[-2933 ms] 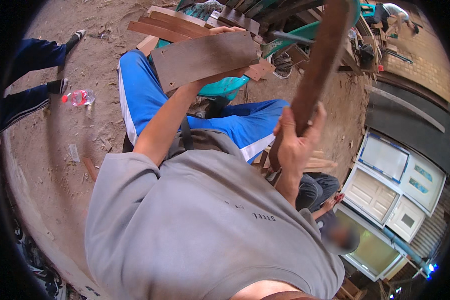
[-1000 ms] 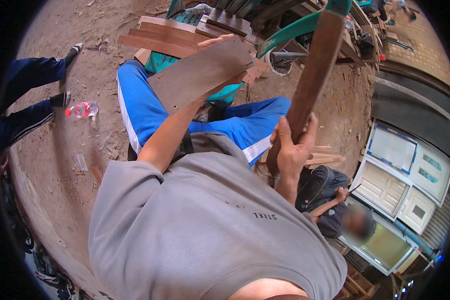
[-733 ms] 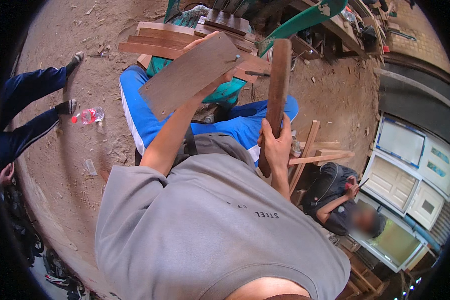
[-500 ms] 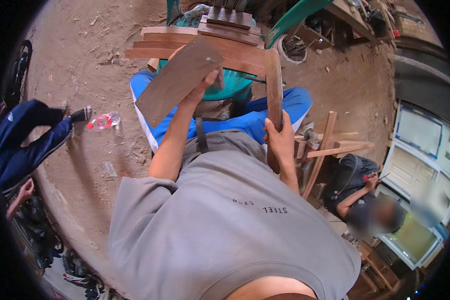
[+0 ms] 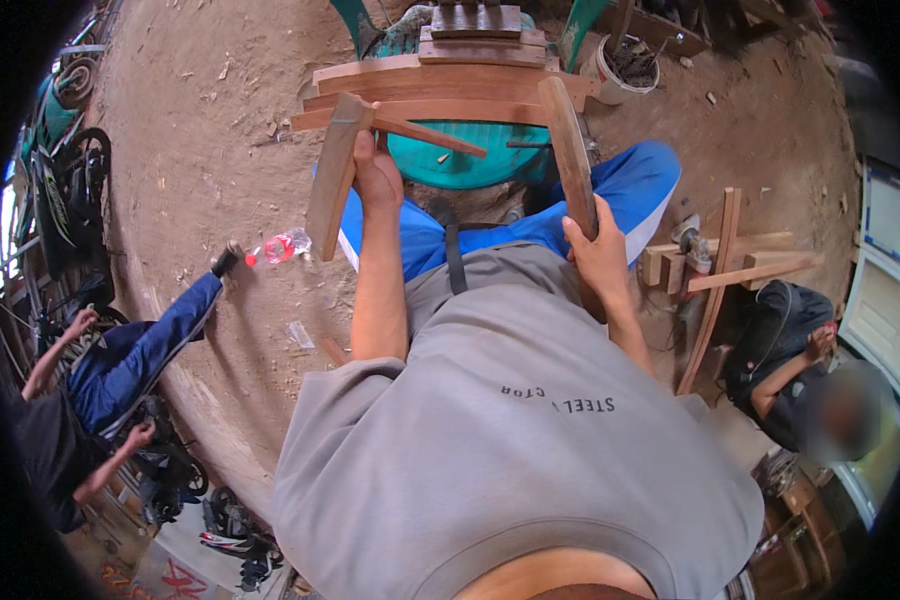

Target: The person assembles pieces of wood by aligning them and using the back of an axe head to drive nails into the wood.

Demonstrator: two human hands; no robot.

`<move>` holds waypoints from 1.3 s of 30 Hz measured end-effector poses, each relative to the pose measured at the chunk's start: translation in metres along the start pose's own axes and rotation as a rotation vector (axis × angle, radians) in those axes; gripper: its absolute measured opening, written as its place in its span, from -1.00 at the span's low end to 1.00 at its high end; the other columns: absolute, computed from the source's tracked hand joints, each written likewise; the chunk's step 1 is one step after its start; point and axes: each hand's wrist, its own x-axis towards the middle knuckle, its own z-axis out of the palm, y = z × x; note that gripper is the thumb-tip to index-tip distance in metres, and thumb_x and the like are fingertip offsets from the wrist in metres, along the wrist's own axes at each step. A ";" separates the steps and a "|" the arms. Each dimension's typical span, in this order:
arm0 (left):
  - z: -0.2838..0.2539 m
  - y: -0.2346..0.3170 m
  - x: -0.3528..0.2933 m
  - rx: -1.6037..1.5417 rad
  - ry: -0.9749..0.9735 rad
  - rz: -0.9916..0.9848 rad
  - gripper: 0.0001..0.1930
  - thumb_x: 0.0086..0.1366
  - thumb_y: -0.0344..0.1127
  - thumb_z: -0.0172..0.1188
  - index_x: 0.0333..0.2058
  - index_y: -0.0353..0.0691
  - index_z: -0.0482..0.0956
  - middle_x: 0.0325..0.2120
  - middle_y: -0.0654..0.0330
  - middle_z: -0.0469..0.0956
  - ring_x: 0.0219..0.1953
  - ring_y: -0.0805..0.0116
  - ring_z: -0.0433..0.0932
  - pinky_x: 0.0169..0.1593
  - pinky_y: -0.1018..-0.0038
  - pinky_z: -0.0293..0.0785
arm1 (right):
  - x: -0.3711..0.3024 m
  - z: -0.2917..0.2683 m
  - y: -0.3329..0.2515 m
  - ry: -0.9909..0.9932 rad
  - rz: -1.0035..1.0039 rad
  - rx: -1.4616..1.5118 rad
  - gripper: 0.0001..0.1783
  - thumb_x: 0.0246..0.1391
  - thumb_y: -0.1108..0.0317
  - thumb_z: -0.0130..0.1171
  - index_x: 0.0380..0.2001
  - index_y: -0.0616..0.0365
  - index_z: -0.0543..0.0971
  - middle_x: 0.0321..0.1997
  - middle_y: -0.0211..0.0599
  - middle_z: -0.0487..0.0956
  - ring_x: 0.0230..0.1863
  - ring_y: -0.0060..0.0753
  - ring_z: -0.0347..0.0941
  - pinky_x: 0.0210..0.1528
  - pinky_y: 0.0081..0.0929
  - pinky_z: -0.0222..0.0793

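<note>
Grasping a tilted brown wooden board [image 5: 331, 185] at eleven o'clock in the left hand [image 5: 378, 178], and a narrower wooden piece [image 5: 568, 140] at one o'clock in the right hand [image 5: 600, 248]; holding the two apart, near reddish planks [image 5: 425, 82] lying over a green chair [image 5: 450, 165] at twelve; showing dark, upside-down capitals across a grey shirt [image 5: 520, 460] at six; seeing a red-labelled bottle [image 5: 282, 246] lying at ten, bearing print too small to read

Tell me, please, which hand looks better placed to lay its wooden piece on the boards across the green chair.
Probably the left: the left hand, holding a wooden panel, appears closer to the boards on the green chair. The right hand, around a wooden bar, sits farther back from them.
</note>
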 end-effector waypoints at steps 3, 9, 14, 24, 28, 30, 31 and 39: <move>0.005 0.004 0.000 0.020 0.054 -0.051 -0.37 0.37 0.06 0.23 0.31 -0.09 0.39 0.27 0.27 0.45 0.35 0.21 0.38 0.37 0.14 0.23 | 0.004 0.003 0.015 0.029 -0.076 -0.021 -0.42 0.20 0.23 0.28 0.21 0.27 0.44 -0.25 0.13 0.69 -0.25 0.06 0.70 -0.17 -0.17 0.56; 0.006 -0.001 -0.004 -0.138 0.255 -0.230 -0.38 0.29 0.20 0.25 0.22 0.03 0.51 0.17 0.38 0.53 0.28 0.14 0.43 0.32 0.10 0.28 | 0.005 0.002 0.028 0.020 -0.076 -0.009 -0.40 0.18 0.23 0.29 0.22 0.29 0.43 -0.15 0.25 0.68 -0.05 0.28 0.64 -0.04 -0.06 0.54; 0.013 0.002 -0.009 -0.311 0.255 -0.323 -0.35 0.26 0.27 0.30 0.18 0.01 0.52 -0.06 0.32 0.63 0.09 0.18 0.57 0.20 0.19 0.45 | 0.006 0.001 0.033 0.039 -0.081 0.025 -0.40 0.18 0.23 0.29 0.22 0.29 0.43 -0.14 0.26 0.68 -0.03 0.26 0.64 -0.03 -0.07 0.54; -0.010 -0.013 0.001 -0.443 0.074 -0.515 -0.13 0.08 0.54 0.25 -0.11 -0.28 0.50 -0.23 0.17 0.58 -0.12 0.19 0.56 0.08 0.26 0.54 | 0.016 0.005 0.035 0.034 -0.051 0.041 -0.42 0.19 0.26 0.27 0.22 0.26 0.43 -0.13 0.21 0.69 -0.02 0.18 0.66 -0.01 -0.11 0.54; 0.002 -0.017 -0.002 -0.525 0.106 -0.533 -0.12 0.09 0.56 0.23 -0.12 -0.30 0.51 -0.27 0.15 0.58 -0.16 0.16 0.56 0.06 0.25 0.54 | 0.016 0.009 0.035 0.005 -0.084 0.035 -0.42 0.20 0.27 0.27 0.23 0.25 0.42 -0.12 0.22 0.68 -0.02 0.21 0.66 0.00 -0.10 0.53; 0.005 -0.015 -0.001 -0.528 0.101 -0.521 -0.11 0.09 0.57 0.22 -0.12 -0.31 0.51 -0.28 0.13 0.58 -0.17 0.14 0.56 0.06 0.25 0.54 | 0.016 0.011 0.032 0.003 -0.120 0.017 -0.41 0.20 0.27 0.26 0.24 0.27 0.42 -0.11 0.26 0.67 -0.02 0.23 0.65 0.00 -0.10 0.53; 0.006 -0.015 0.000 -0.505 0.119 -0.507 -0.11 0.12 0.58 0.18 -0.10 -0.30 0.53 -0.27 0.15 0.59 -0.18 0.20 0.57 0.05 0.26 0.55 | 0.017 0.014 0.033 0.000 -0.123 0.019 -0.41 0.20 0.27 0.26 0.24 0.27 0.42 -0.11 0.26 0.67 -0.02 0.23 0.65 0.00 -0.10 0.53; 0.025 -0.006 -0.005 -0.368 0.134 -0.414 -0.11 0.19 0.63 0.04 -0.09 -0.25 0.56 -0.26 0.18 0.59 -0.19 0.28 0.59 0.00 0.26 0.56 | 0.028 0.023 0.032 0.009 -0.204 -0.070 -0.36 0.19 0.29 0.24 0.27 0.34 0.36 -0.12 0.32 0.66 -0.05 0.31 0.63 -0.03 0.00 0.53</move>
